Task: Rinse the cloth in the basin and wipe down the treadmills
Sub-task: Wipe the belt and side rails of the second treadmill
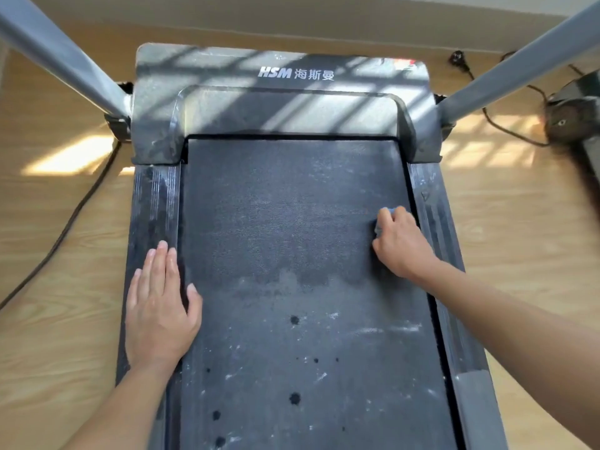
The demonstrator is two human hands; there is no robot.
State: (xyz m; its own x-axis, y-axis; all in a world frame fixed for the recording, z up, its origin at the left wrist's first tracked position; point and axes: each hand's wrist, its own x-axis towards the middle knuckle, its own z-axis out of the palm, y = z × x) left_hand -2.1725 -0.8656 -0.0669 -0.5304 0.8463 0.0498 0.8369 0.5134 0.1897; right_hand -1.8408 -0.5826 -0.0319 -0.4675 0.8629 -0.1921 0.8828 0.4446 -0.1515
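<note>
A dusty treadmill fills the head view, with a dark running belt [285, 222] and a grey motor cover [279, 102]. My right hand [401, 243] grips a small blue-grey cloth [386, 213] and presses it on the belt close to the right side rail [436, 222]. Most of the cloth is hidden under my fingers. My left hand [159, 306] lies flat with straight fingers on the left side rail [152, 203], thumb on the belt edge. The belt's far part looks darker and damp; the near part shows white dust streaks and dark wet spots.
Two grey uprights [65, 56] [526, 63] rise at either side of the motor cover. A black cable [74, 216] runs over the wooden floor on the left. Another machine's base [574, 115], a cable and a plug [457, 58] lie at the right.
</note>
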